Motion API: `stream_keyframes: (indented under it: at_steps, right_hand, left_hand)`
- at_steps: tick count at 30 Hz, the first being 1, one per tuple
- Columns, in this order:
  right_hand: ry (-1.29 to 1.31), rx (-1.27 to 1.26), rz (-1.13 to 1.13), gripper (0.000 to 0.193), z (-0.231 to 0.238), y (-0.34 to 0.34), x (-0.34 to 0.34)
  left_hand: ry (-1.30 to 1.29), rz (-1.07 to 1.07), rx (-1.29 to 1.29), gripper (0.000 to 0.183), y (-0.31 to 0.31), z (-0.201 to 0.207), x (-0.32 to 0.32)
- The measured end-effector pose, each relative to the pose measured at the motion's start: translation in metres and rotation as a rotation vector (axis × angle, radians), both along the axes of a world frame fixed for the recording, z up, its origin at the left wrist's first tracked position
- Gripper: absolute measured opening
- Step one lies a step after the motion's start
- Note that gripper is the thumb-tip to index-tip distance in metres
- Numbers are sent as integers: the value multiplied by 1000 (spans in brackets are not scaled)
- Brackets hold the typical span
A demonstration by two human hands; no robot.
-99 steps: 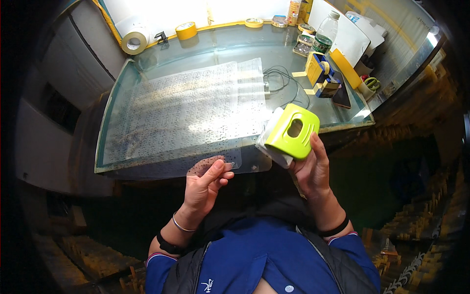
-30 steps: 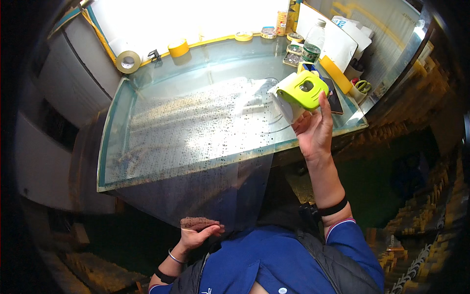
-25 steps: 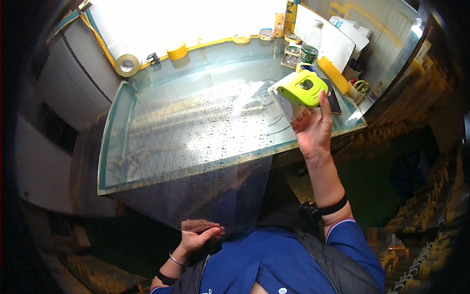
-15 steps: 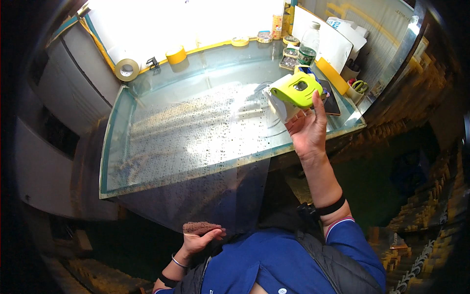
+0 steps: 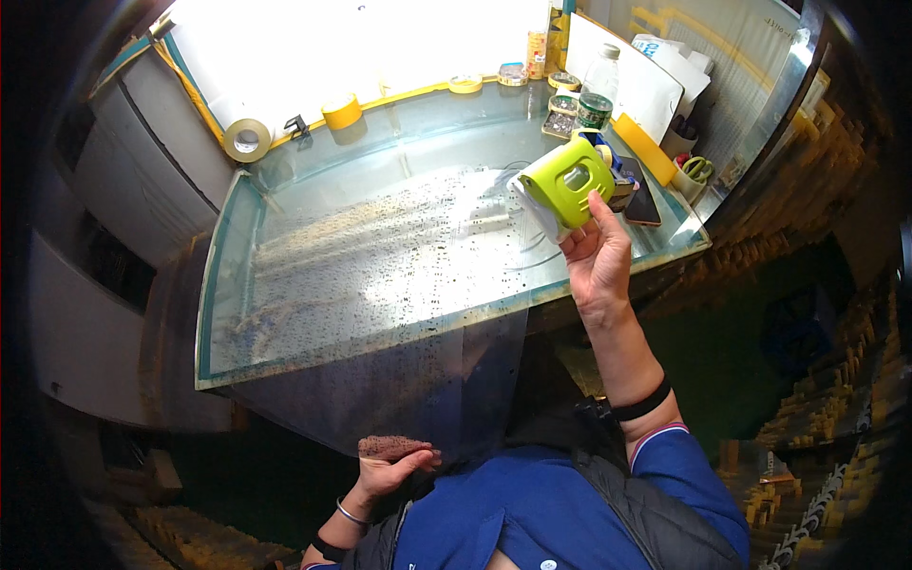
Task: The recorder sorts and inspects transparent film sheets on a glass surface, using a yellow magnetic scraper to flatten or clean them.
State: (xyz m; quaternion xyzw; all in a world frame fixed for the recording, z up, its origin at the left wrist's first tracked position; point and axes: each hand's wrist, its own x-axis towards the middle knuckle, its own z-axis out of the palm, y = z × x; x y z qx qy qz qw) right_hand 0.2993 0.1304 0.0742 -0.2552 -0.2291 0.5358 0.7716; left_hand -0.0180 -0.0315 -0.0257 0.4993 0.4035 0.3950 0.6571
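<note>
A clear plastic film printed with small black marks [image 5: 380,256] lies on the glass-topped table [image 5: 655,249] and hangs over its front edge. At that hanging edge, my left hand [image 5: 388,467] pinches the film, thumb on the near side; its fingers show through the marks. Over the table's right part, my right hand [image 5: 600,261] holds up a lime-green tool with a white base and an oval opening, which looks like a hole punch [image 5: 560,190]. My thumb rests on its green part, fingers around the base.
Behind the tool are a blue tape dispenser [image 5: 622,173] and a dark phone [image 5: 642,203]. A clear bottle [image 5: 598,90], a small clear case [image 5: 560,116] and a scissors holder [image 5: 689,179] stand to the right. Tape rolls [image 5: 341,111] line the back edge by a bright panel [image 5: 370,43].
My right hand has tilted the hole punch, so more of its green top and opening faces me. It sits slightly lower and farther left. My left hand stays nearly still on the film.
</note>
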Motion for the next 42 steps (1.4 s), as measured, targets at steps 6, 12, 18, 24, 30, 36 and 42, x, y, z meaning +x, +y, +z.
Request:
stream_keyframes:
  at_steps: [6,12,18,24,30,36,42]
  right_hand:
    - [3,37,118,57,-2,-16,-6]
    - [37,-15,239,54,-17,-39,-16]
    - [54,-32,266,50,-20,-43,-23]
    - [86,-25,264,48,-20,-43,-26]
    - [29,-58,195,38,-31,-42,-26]
    - [23,-83,167,44,-21,-42,-22]
    - [-57,-87,302,54,-19,-62,9]
  left_hand:
    - [-50,74,-43,11,5,11,8]
    - [-78,140,-61,11,17,16,21]
    - [-65,145,-44,10,19,14,24]
    - [-104,100,-47,13,19,16,23]
    - [-96,83,-16,13,18,13,22]
    - [-188,146,-95,11,22,11,30]
    - [-189,212,-69,11,45,16,41]
